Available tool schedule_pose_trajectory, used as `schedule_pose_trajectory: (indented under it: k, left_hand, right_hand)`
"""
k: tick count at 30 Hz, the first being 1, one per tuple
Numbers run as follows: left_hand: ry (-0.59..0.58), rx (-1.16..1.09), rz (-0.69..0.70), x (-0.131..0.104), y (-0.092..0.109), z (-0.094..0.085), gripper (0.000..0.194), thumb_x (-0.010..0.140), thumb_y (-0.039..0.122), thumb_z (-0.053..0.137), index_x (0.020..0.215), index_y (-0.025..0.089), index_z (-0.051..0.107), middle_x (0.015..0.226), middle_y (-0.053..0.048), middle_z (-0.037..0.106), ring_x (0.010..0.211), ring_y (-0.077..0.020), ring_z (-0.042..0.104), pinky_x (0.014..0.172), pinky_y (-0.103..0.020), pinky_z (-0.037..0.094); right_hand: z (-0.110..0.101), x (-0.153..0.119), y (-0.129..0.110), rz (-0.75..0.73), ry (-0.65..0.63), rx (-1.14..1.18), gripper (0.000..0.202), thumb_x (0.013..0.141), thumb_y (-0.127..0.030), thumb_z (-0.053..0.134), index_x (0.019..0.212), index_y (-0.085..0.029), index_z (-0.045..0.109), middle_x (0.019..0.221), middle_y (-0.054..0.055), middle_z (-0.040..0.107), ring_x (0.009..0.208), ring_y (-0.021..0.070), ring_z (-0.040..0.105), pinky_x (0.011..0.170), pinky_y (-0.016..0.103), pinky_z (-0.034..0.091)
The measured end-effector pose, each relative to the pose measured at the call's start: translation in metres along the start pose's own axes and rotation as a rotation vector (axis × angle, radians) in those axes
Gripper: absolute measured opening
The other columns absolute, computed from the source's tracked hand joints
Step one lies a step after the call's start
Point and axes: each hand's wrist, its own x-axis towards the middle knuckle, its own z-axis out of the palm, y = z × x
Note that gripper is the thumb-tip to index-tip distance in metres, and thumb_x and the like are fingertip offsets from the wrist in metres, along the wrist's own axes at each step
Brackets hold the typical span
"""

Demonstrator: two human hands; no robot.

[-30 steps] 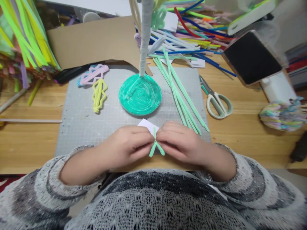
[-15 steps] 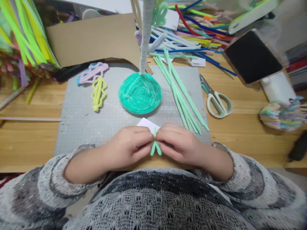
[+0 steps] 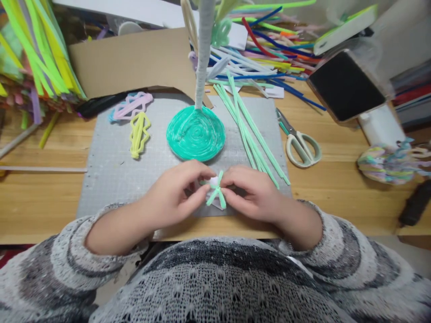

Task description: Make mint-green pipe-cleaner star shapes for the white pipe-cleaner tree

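Between thumb and index finger, my right hand (image 3: 251, 192) pinches a small mint-green pipe cleaner piece (image 3: 218, 190) with several short arms crossing at a middle point. My left hand (image 3: 183, 187) is beside it on the left. Its thumb and index finger are apart, with one short green arm showing in the gap between them. Partly hidden behind the hands is a small white paper (image 3: 215, 203) on the grey cutting mat (image 3: 111, 179). Long mint-green pipe cleaners (image 3: 257, 134) lie on the mat beyond my right hand.
A green coiled disc base (image 3: 195, 134) carries an upright white-wrapped stem (image 3: 203, 58). Yellow (image 3: 138, 134) and lilac (image 3: 133, 106) zigzag shapes lie at left. Scissors (image 3: 299, 141), a phone (image 3: 348, 85) and a black-handled tool (image 3: 415, 204) are at right. Cardboard (image 3: 134, 60) stands behind.
My left fingers have parted from their pinch at the crossing. The green piece has turned and its arms are more spread. My right hand keeps its pinch.
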Motion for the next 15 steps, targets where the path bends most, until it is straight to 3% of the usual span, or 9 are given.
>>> schedule_pose_trajectory:
  k: [3,7,15]
  left_hand:
    - [0.094,0.069,-0.002,-0.001,0.002,0.000,0.007,0.085,0.022,0.056,0.086,0.015,0.056,0.084,-0.007,0.063,0.080,-0.0179,0.059,0.070,-0.032,0.049]
    - [0.021,0.202,0.018,-0.003,0.005,0.005,0.012,0.086,0.025,0.056,0.088,0.015,0.062,0.083,-0.007,0.065,0.080,-0.0185,0.059,0.070,-0.032,0.049]
    - [0.031,0.317,-0.111,-0.005,0.003,0.017,0.016,0.088,0.022,0.053,0.088,0.014,0.067,0.081,-0.008,0.069,0.075,-0.0188,0.063,0.067,-0.031,0.050]
  right_hand:
    - [0.005,0.000,-0.002,0.076,0.074,-0.058,0.008,0.087,-0.018,0.054,0.080,-0.016,0.058,0.069,0.001,0.059,0.065,0.0127,0.052,0.065,0.028,0.041]
    - [0.012,0.000,-0.006,0.161,0.137,-0.117,0.009,0.086,-0.018,0.053,0.077,-0.017,0.056,0.068,0.000,0.058,0.064,0.0124,0.051,0.062,0.027,0.039]
    - [0.022,-0.001,-0.009,0.231,0.133,-0.166,0.011,0.088,-0.018,0.053,0.078,-0.016,0.059,0.069,0.001,0.059,0.065,0.0126,0.053,0.063,0.026,0.040]
